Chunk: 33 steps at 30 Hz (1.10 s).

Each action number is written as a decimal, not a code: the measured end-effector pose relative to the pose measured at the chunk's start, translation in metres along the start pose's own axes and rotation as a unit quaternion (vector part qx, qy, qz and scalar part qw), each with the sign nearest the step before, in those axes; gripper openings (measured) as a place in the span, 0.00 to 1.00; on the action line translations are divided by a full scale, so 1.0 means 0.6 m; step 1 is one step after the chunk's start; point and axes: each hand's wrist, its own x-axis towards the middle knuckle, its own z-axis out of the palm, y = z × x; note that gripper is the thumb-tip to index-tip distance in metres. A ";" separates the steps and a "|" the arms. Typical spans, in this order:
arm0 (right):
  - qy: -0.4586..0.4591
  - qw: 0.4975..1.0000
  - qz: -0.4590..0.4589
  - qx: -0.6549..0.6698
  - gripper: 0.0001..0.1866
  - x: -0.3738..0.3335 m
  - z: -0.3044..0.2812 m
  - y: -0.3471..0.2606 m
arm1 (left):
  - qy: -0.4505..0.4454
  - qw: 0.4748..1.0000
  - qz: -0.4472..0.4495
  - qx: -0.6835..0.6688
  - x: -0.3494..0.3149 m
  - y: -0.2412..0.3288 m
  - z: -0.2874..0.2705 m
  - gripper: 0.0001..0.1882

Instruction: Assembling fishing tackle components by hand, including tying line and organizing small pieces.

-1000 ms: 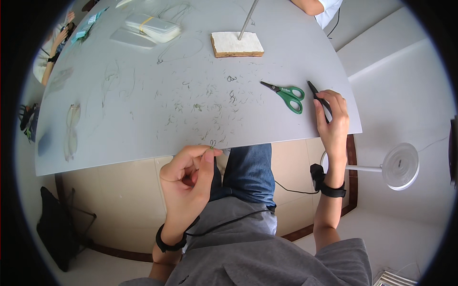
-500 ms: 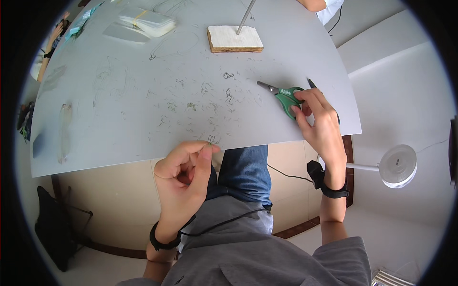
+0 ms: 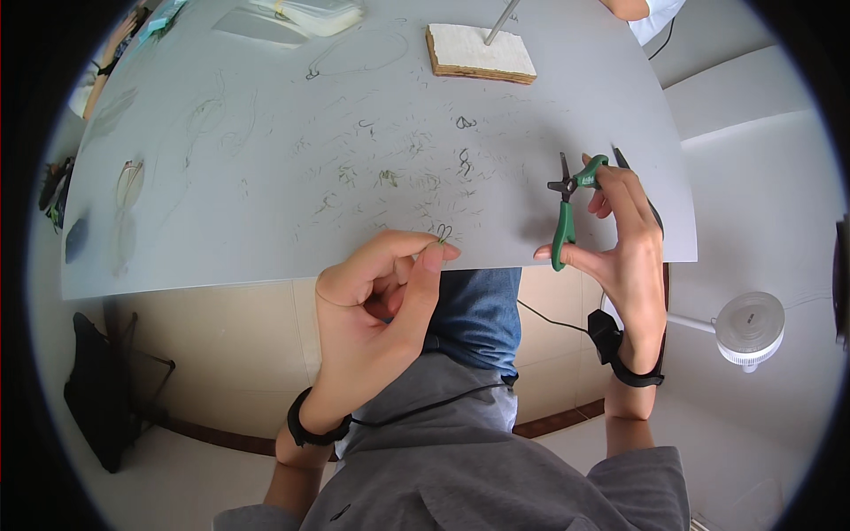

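Note:
My left hand (image 3: 381, 292) is closed at the table's near edge, thumb and forefinger pinching a pair of small dark fish hooks (image 3: 444, 233). Their curved bends stick up above the fingertips, and a bit of green shows at the pinch. In my right hand (image 3: 627, 234) is a pair of green-handled scissors (image 3: 565, 232), raised just over the table with handles and short dark blades spread. My thumb is at the lower handle and the fingers are at the upper one. Loose hooks (image 3: 465, 161) and short thread clippings (image 3: 390, 177) lie on the grey table (image 3: 283, 239).
At the far side stands a white-topped wooden block (image 3: 482, 55) with a metal rod. Clear plastic bags (image 3: 323, 16) lie left of it. A dark slim tool (image 3: 621, 159) lies beyond my right hand. Other people's arms show at both far corners. A white fan (image 3: 749, 323) is at right.
My right hand has lifted the scissors from the table and spread their handles, opening the blades. The left hand keeps its pinch on the hooks. The whole view has shifted.

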 end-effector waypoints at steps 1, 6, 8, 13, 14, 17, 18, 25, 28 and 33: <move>-0.016 1.000 0.004 0.008 0.33 -0.002 -0.002 -0.005 | -0.006 1.000 -0.004 0.002 0.001 0.000 0.000 0.04; -0.062 0.993 -0.040 0.097 0.31 -0.024 0.004 -0.024 | 0.008 1.000 -0.022 -0.005 -0.002 0.011 0.003 0.05; -0.059 0.993 -0.048 0.089 0.29 -0.036 0.006 -0.026 | 0.004 0.999 -0.048 0.010 -0.004 0.011 0.005 0.08; -0.033 0.994 -0.067 0.081 0.25 -0.046 0.010 -0.037 | 0.001 0.998 0.054 -0.012 -0.003 -0.005 0.005 0.04; -0.033 0.994 -0.065 0.081 0.25 -0.047 0.011 -0.038 | 0.000 0.999 0.053 -0.012 -0.003 -0.006 0.005 0.04; -0.042 0.992 -0.064 0.098 0.24 -0.046 0.012 -0.039 | 0.010 0.997 0.075 0.002 -0.005 -0.006 0.005 0.04; -0.041 0.992 -0.072 0.096 0.24 -0.045 0.012 -0.038 | 0.007 0.997 0.074 0.006 -0.005 -0.004 0.005 0.04; -0.037 0.992 -0.089 0.082 0.23 -0.047 0.011 -0.038 | 0.005 0.998 0.041 0.037 -0.012 0.007 0.008 0.05; -0.031 0.992 -0.098 0.070 0.22 -0.047 0.009 -0.037 | 0.003 0.997 0.060 0.049 -0.012 0.006 0.009 0.05; -0.029 0.992 -0.103 0.061 0.21 -0.049 0.009 -0.036 | 0.011 0.996 0.082 0.043 -0.009 0.002 0.012 0.05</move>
